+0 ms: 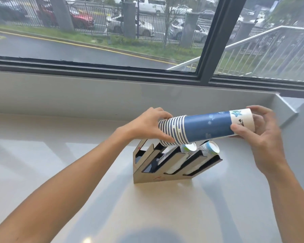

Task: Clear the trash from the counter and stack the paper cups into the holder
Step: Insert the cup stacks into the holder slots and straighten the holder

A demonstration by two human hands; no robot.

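A nested stack of blue-and-white paper cups (pixel 205 126) lies nearly level in the air, just above the cup holder (pixel 165 174). My left hand (pixel 148 124) grips its striped rim end at the left. My right hand (pixel 258 130) holds the white bottom end at the right, slightly blurred. The holder is a slanted rack with several slots, standing on the white counter (pixel 165 207). Two of its right slots hold cup stacks whose ends (pixel 211 147) poke out under the held stack; the left slots look dark, their contents unclear.
A grey windowsill wall (pixel 95 95) runs behind the counter below a large window. At the far right the sill steps down at a corner (pixel 288 109). No loose trash shows on the counter in view.
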